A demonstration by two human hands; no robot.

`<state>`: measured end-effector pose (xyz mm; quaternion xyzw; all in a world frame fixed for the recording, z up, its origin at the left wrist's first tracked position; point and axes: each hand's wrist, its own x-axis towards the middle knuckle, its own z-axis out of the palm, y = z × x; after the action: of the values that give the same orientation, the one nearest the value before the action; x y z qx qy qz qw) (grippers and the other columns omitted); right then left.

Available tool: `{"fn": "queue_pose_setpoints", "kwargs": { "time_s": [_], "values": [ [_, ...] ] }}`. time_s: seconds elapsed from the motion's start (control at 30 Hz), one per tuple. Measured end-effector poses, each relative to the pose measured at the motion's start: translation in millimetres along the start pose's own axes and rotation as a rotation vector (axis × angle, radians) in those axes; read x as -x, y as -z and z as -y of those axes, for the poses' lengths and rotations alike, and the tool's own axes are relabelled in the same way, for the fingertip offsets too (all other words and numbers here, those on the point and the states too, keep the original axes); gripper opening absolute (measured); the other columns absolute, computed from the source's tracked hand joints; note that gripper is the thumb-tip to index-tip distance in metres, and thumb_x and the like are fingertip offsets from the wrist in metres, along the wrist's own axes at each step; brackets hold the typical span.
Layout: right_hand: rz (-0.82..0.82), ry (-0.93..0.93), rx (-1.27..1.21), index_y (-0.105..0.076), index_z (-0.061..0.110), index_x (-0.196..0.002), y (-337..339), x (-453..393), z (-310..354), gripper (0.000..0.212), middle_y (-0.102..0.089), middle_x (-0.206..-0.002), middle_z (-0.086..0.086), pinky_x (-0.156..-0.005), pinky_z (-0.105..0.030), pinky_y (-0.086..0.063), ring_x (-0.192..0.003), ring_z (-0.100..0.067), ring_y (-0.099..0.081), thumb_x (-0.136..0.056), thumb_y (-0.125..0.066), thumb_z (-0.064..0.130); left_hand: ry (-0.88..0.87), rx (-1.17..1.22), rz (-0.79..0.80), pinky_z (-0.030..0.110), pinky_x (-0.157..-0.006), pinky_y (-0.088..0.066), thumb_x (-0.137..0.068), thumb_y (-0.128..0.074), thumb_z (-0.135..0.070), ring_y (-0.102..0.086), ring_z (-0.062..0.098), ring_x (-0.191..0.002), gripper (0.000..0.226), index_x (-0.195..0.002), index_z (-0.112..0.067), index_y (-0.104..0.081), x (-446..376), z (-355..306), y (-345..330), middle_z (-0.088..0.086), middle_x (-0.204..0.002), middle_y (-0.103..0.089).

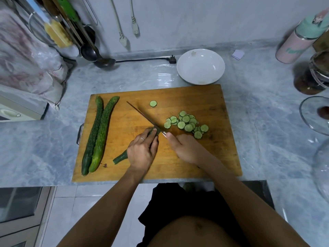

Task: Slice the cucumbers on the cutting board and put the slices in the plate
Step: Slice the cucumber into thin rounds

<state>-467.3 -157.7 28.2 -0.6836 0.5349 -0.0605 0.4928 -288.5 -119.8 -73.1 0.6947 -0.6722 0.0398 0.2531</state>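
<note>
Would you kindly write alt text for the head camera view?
A person's left hand holds a cucumber on a wooden cutting board while the right hand slices it with a knife. Slices lie heaped beside the blade, two whole cucumbers lie left, and a white plate sits behind.

Cucumber slices [186,124] piled on cutting board [195,157]; white plate [200,66] beyond.

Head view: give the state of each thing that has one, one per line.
Plate: empty, beyond the board.
Board: flat on the counter.
Whole cucumbers: two, uncut, side by side.
Cut cucumber: partly sliced, held by the left hand.
Slices: piled on the board; one apart.
Knife: gripped by the right hand, blade at the cucumber.
</note>
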Motion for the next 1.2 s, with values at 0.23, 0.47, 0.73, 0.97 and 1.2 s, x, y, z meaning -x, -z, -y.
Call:
{"fn": "queue_pose_setpoints", "kwargs": {
  "time_s": [0.23,0.47,0.73,0.97,1.2],
  "values": [
    [0.004,-0.014,-0.099,-0.058,0.007,-0.075,14,21,6,0.066,-0.051,-0.066,-0.013,-0.057,-0.032,-0.038,-0.055,-0.022,-0.046,-0.103,-0.025,0.057,0.003,0.003,0.003,0.030,-0.071,-0.052,-0.095,-0.063,-0.028,-0.068,0.020,-0.098,0.027,-0.118,-0.018,-0.073,0,0,0,0.001,-0.123,-0.069],
    [-0.009,0.030,-0.029,-0.059,-0.010,-0.077,5,21,3,0.079,-0.061,-0.072,-0.021,-0.080,-0.047,-0.049,-0.074,-0.035,-0.062,-0.102,-0.025,0.057,0.011,0.016,-0.003,0.030,-0.069,-0.052,-0.094,-0.062,-0.027,-0.069,0.022,-0.095,0.027,-0.115,-0.017,-0.074,0,-3,2,0.002,-0.121,-0.070],
    [-0.001,0.015,0.016,-0.050,0.009,-0.063,1,16,2,0.068,-0.054,-0.064,-0.008,-0.070,-0.040,-0.047,-0.062,-0.023,-0.054,-0.103,-0.023,0.057,0.037,0.027,0.024,0.029,-0.068,-0.052,-0.094,-0.061,-0.028,-0.069,0.021,-0.097,0.026,-0.115,-0.019,-0.074,-2,-4,6,0.001,-0.121,-0.071],
    [0.013,-0.012,0.023,-0.041,0.013,-0.057,0,3,7,0.065,-0.048,-0.058,-0.003,-0.054,-0.031,-0.032,-0.053,-0.016,-0.046,-0.104,-0.024,0.054,0.003,0.015,-0.006,0.028,-0.068,-0.052,-0.092,-0.065,-0.025,-0.069,0.021,-0.096,0.024,-0.112,-0.018,-0.075,-2,-4,6,0.001,-0.120,-0.071],
    [-0.005,0.004,0.100,-0.047,0.012,-0.056,-16,-5,1,0.069,-0.053,-0.059,-0.006,-0.066,-0.031,-0.034,-0.065,-0.022,-0.052,-0.105,-0.021,0.052,-0.006,0.014,-0.030,0.029,-0.068,-0.052,-0.091,-0.066,-0.023,-0.069,0.022,-0.095,0.022,-0.111,-0.017,-0.075,-1,-1,1,0.003,-0.119,-0.071]
  ]
}}
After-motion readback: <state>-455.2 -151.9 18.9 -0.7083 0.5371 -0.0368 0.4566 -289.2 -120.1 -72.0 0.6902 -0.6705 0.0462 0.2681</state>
